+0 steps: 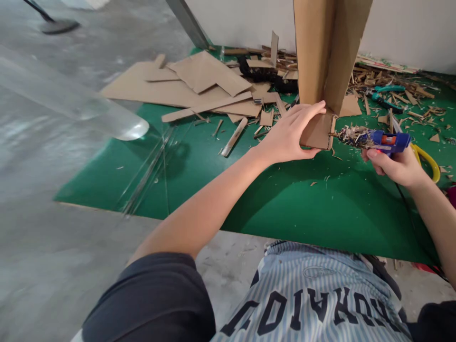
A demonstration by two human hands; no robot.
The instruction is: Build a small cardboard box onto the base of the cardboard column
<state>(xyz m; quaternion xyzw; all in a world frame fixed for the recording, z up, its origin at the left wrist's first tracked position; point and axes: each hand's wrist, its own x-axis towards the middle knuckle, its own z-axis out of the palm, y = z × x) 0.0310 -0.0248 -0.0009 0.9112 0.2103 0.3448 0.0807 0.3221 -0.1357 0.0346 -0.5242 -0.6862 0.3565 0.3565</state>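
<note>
My left hand (290, 135) is wrapped round the lower end of a tall folded cardboard piece (317, 52), which rises out of the top of the view. Thumb and fingers grip the small box-like end on its left side. In my right hand (395, 164) is a blue hot glue gun (390, 140), pointing left. Its front is thickly coated with cardboard shreds and glue. The nozzle tip reaches the right edge of the cardboard end; whether glue is flowing I cannot make out. A small red light glows near my right fingers.
Flat cardboard sheets (199, 76) and offcuts lie on the green tabletop (285, 199) at the back left. Teal-handled pliers (388, 97) rest among scraps on the right, near a yellow handle (429, 161). Clear glue strings (149, 171) hang at the left. A dark cord (408, 204) trails below the glue gun.
</note>
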